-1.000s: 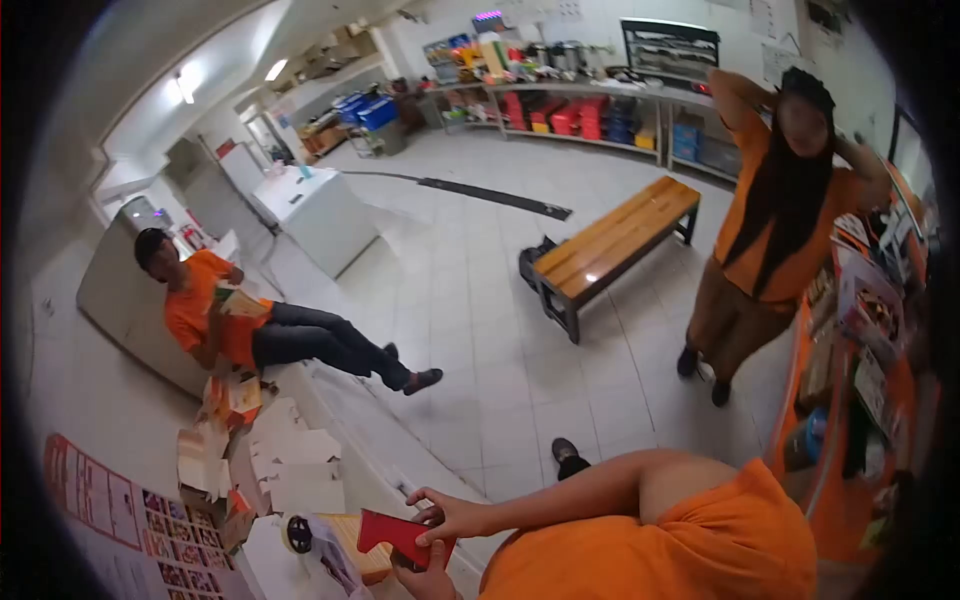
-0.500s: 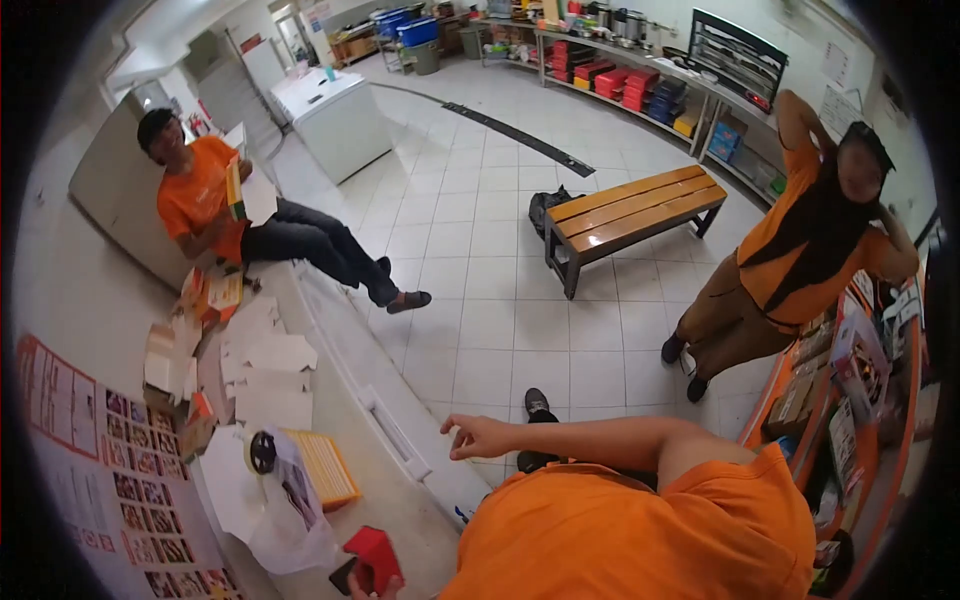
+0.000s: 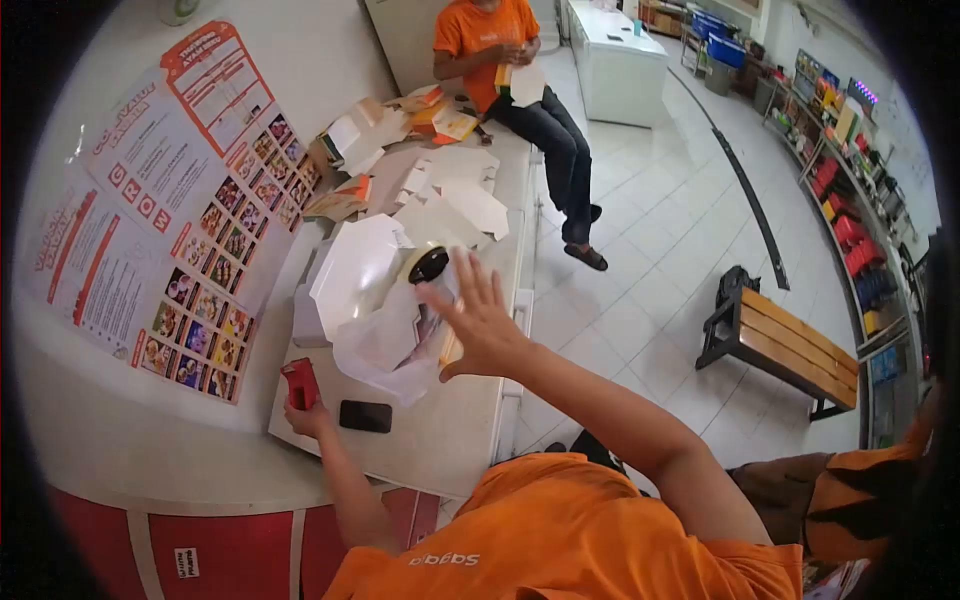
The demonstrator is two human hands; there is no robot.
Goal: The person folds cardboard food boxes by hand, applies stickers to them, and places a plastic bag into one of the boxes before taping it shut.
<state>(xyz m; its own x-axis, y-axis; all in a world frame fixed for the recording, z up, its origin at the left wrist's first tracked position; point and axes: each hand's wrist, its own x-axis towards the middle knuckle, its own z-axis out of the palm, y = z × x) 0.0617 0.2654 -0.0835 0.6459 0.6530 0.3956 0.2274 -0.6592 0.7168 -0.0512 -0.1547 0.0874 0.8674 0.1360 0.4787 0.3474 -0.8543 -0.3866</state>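
Note:
My left hand [image 3: 304, 415] is wrapped round a small red box [image 3: 300, 384] at the near left of the white counter [image 3: 430, 430]. A black phone [image 3: 366, 416] lies just right of it. My right hand [image 3: 480, 320] is spread, palm down, with nothing in it, above a clear plastic bag [image 3: 385, 345]. Beside its fingertips is a roll with a black centre [image 3: 429, 265]. White carton sheets [image 3: 360, 255] lie behind the bag, and the yellow stack is mostly hidden by my right hand.
A person [image 3: 487, 40] in orange sits at the counter's far end, holding a carton. Folded boxes [image 3: 440, 122] lie near them. Menu posters [image 3: 190, 200] hang on the left wall. A wooden bench [image 3: 795, 345] stands at right, with another person [image 3: 860, 500] at lower right.
The view has turned left toward the counter. My right hand has moved from beyond the counter's edge to over the bag, fingers now spread. My left hand still holds the red box, now left of the phone.

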